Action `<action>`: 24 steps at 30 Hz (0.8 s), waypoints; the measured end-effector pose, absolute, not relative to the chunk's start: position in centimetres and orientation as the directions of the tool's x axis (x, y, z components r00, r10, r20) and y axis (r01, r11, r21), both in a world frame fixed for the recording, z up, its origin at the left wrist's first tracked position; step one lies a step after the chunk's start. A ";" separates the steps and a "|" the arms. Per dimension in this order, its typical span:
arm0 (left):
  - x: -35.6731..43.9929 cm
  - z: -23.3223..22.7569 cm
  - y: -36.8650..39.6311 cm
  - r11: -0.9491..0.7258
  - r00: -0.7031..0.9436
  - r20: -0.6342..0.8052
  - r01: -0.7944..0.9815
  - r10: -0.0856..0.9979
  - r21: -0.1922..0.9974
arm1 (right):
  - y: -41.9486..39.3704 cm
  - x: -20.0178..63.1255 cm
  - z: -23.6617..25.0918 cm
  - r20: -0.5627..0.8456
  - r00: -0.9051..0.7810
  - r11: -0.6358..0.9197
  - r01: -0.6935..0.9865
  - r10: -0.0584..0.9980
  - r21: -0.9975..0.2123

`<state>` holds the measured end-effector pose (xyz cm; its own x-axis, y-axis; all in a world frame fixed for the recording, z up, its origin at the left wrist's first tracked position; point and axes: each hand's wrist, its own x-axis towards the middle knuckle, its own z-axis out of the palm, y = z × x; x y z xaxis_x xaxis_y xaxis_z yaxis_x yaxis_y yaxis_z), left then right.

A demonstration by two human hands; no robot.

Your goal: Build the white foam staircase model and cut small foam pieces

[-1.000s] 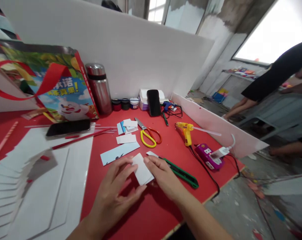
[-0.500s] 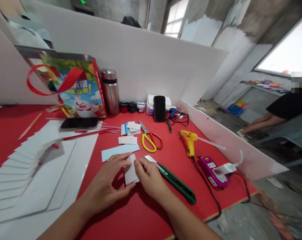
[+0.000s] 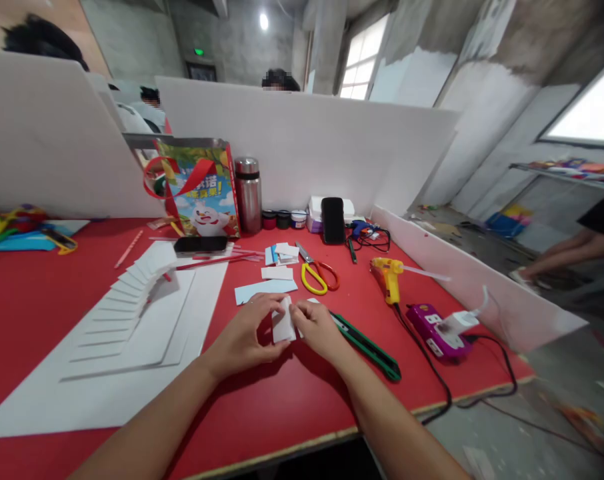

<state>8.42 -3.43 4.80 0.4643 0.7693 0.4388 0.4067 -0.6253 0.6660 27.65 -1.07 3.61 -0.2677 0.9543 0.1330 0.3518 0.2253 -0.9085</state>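
Red and crowded, the surface (image 3: 292,400) runs between white foam partitions in a bare concrete room, with other people partly visible beyond the boards and at the far right. Both hands meet at its near middle: the left hand (image 3: 245,335) and the right hand (image 3: 318,329) are each pinched on a small white card piece (image 3: 283,321), held tilted up off the red top between their fingertips, close together.

Just beside the right hand lies a green utility knife (image 3: 367,345), its tip end pointing toward the card. If its blade is extended, which cannot be told from here, a sideways slip of the right wrist could meet it. Behind the hands sit a pale blue paper strip (image 3: 265,291), loose white offcuts (image 3: 278,272), and yellow-handled scissors (image 3: 316,277); a careless sweep could scatter the scraps.

To the right, a yellow glue gun (image 3: 391,275) rests near a purple power strip (image 3: 435,329) with a black cable (image 3: 482,387) trailing over the edge. A snag on that cable could drag the gun, and if it is hot, its nozzle is a burn risk for a reaching forearm. The card itself looks thin, so too hard a pinch could crease it. At left a stepped white paper model (image 3: 132,313) lies well apart from the hands.
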 end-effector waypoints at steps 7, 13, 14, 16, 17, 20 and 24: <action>8.8 5.0 -3.3 -0.679 0.500 0.478 0.379 0.722 0.629 | -1.0 28.0 3.3 0.149 -0.221 0.223 0.362 0.964 -0.905; 8.7 5.5 -3.5 -0.684 0.514 0.471 0.387 0.717 0.618 | -1.3 27.8 4.0 0.176 -0.210 0.252 0.425 0.962 -0.870; 8.7 5.5 -3.5 -0.681 0.511 0.469 0.395 0.721 0.617 | -1.3 27.8 4.1 0.180 -0.214 0.259 0.435 0.960 -0.862; 8.5 5.6 -3.6 -0.674 0.509 0.460 0.406 0.728 0.617 | -1.4 27.7 4.3 0.188 -0.218 0.270 0.456 0.958 -0.848; 8.5 5.6 -3.7 -0.671 0.511 0.454 0.408 0.730 0.619 | -1.4 27.7 4.4 0.191 -0.216 0.273 0.467 0.957 -0.841; 8.5 5.6 -3.7 -0.669 0.521 0.443 0.410 0.730 0.620 | -1.4 27.7 4.6 0.191 -0.207 0.271 0.498 0.960 -0.824; 8.4 5.6 -3.6 -0.675 0.530 0.444 0.404 0.723 0.618 | -1.4 27.7 4.7 0.185 -0.201 0.265 0.526 0.962 -0.809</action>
<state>8.44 -3.55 5.60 0.5296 0.7231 0.4435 0.4041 -0.6748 0.6175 27.69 -1.39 4.67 -0.2006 0.9621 0.1847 0.5255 0.2648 -0.8085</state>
